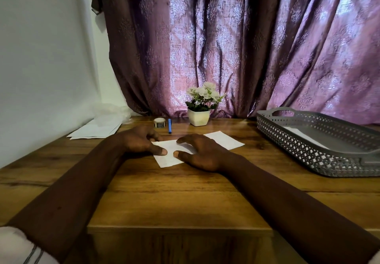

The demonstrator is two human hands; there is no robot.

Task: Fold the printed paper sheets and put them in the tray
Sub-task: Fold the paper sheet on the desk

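Both hands are down on the paper sheet [169, 158], which lies flat on the bench [174, 198] left of the tray [304, 152]. The right hand [200, 153] has its grip spread, pressing. The left hand [140, 140] has its thumb on the sheet and its fingers curled; whether it's pinching, I can't tell.

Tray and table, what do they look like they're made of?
Tray: apparently moulded plastic, matte grey. The walls are a regular pierced lattice, and the handle looks formed in one piece with the rim. Table: brown wood grain with a soft sheen. Whether it is solid wood, veneer or laminate cannot be told.
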